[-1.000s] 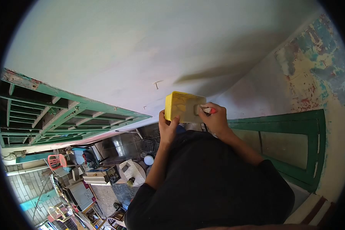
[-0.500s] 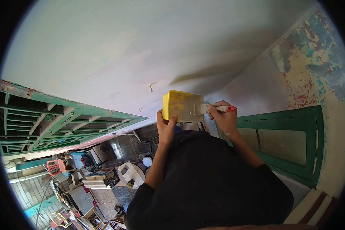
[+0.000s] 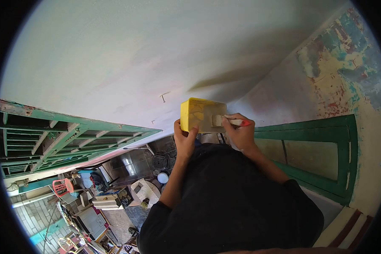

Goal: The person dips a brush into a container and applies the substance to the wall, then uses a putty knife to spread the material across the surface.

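My left hand grips the left end of a yellow plastic tub, thumb over the near rim and fingers around the outside. Whitish paint coats part of the tub's inside. In my right hand is a paintbrush with a pale, smeared handle and a red end. Its bristles are down inside the right part of the tub. The tub is held in front of my chest, close to a whitish wall.
A nail sticks out of the wall. Green shutters are at left, a green-framed window at right. Peeling paint covers the upper right wall. Far below are a red chair, a white bucket and clutter.
My right hand and the paintbrush have shifted slightly left, further into the tub. My left hand still holds the tub in nearly the same place.
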Motion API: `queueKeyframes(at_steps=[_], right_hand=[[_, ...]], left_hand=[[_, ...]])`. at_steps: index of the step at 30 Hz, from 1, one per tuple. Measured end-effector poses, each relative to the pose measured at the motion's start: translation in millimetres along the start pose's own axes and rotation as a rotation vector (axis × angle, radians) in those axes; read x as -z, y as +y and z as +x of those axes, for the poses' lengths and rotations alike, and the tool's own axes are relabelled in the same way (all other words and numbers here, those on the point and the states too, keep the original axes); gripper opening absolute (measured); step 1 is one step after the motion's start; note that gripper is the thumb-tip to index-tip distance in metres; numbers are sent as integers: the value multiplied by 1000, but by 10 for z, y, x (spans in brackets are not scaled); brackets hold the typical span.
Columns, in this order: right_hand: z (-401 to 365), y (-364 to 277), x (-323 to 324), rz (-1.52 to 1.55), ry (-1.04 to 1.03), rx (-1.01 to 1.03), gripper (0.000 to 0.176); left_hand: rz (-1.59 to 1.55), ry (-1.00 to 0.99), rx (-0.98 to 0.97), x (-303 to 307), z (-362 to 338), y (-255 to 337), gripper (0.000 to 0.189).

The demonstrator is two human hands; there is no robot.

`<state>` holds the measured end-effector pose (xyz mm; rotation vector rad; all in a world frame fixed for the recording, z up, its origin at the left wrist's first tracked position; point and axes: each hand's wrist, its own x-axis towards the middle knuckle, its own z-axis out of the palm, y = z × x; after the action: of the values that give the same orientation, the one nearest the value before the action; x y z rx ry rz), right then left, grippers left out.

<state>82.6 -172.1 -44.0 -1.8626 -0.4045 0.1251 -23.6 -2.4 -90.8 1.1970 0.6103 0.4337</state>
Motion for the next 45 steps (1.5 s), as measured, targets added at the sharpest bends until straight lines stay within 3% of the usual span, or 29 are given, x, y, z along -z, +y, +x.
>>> queueKeyframes(at_steps=[4,10,13,15,21,30,32,36,41,45], right_hand=[[54,-32,255,104,-9,-173,15],[35,93,592,137,27,-171,15],[44,24,716,265,88,-212,16],[23,-21,672,301,81,-203,15],[-41,76,417,331,-22,-236,14],[-31,-23,568,388,112,-163,13],[-44,44,459,328,13,-195,14],[-59,181,513,278,18,-180,15],[-32,34,766,353,174,-175,13],[-80,21,594,394,108,-147,12]], left_hand=[[5,16,11,0,9,10,47],[-1,18,-11,-11,16,-14,46],[-106,43,71,-31,17,-8,46],[-15,16,-15,-10,40,-66,46],[-117,40,55,-88,9,-39,46],[-31,-4,58,-93,-1,-86,47],[-66,-11,65,-122,5,-79,47],[-112,-6,70,-133,1,-40,45],[-70,0,85,-118,10,-102,44],[-89,-4,97,-152,15,-92,44]])
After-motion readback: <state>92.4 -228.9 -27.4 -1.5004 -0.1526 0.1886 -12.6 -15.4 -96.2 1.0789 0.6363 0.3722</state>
